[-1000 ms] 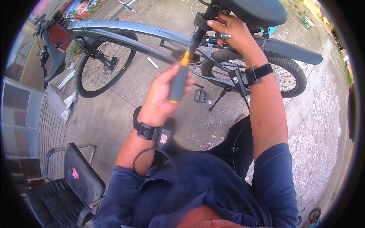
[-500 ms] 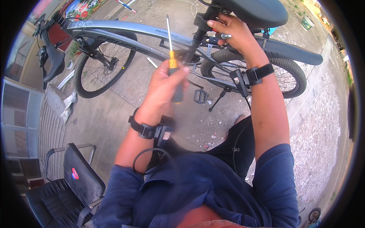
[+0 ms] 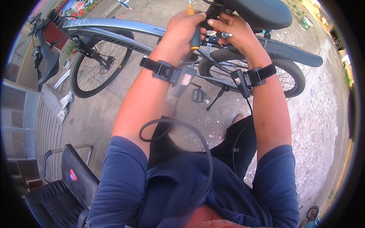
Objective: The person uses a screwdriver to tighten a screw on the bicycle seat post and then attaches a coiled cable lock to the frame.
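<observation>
My left hand (image 3: 180, 32) is closed round a screwdriver (image 3: 195, 39) with a yellow and dark green handle. It is at the seat post, just under the black saddle (image 3: 262, 13) of a grey bicycle (image 3: 114, 26). The screwdriver's tip is hard to make out against the post. Close by on the right, my right hand (image 3: 239, 34) is closed at the post, its fingers partly behind it. From its grip shows a short dark piece (image 3: 225, 35) with a red patch and a silver end; its kind is unclear. Both wrists wear black straps with small devices.
The bicycle leans on its kickstand (image 3: 217, 98), with the handlebar (image 3: 47, 62) at far left and the rear mudguard (image 3: 292, 53) at right. A black chair (image 3: 57, 193) is at lower left. A cable (image 3: 201, 140) loops across my front. A bucket (image 3: 305, 22) stands far right.
My left hand has moved up and to the right with the screwdriver, from over the frame to the seat post beside my right hand. My right hand has hardly moved.
</observation>
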{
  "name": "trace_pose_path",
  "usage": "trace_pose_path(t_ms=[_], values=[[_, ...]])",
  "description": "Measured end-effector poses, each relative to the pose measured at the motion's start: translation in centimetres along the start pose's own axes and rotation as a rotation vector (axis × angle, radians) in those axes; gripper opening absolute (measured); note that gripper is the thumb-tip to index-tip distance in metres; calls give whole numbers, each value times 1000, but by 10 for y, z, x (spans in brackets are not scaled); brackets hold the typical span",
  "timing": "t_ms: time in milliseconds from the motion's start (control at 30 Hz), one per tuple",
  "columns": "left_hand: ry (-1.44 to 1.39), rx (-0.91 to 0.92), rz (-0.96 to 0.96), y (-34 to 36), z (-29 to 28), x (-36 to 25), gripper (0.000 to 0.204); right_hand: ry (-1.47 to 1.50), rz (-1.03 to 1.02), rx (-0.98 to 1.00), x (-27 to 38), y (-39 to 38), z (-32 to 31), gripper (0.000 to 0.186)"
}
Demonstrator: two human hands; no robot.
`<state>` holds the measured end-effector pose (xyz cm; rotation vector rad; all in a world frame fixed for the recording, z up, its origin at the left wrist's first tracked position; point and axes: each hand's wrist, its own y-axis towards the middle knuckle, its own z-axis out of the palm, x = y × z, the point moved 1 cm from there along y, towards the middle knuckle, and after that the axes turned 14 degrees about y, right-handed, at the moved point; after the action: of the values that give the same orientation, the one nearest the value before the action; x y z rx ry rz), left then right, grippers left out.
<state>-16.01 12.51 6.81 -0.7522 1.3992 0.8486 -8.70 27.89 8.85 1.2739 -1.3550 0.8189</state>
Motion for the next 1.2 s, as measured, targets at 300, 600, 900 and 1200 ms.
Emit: trace_pose_path(t_ms=[300, 600, 900, 1200], values=[[63, 6, 30, 5, -1, -1, 30, 39, -41, -17, -13, 8, -2, 51], [83, -9, 22, 4, 0, 1, 33, -9, 22, -27, -17, 10, -5, 42], [75, 13, 32, 4, -3, 2, 26, -10, 23, -13, -16, 10, -4, 43], [79, -9, 23, 6, -1, 4, 28, 61, -82, -26, -21, 8, -2, 43]])
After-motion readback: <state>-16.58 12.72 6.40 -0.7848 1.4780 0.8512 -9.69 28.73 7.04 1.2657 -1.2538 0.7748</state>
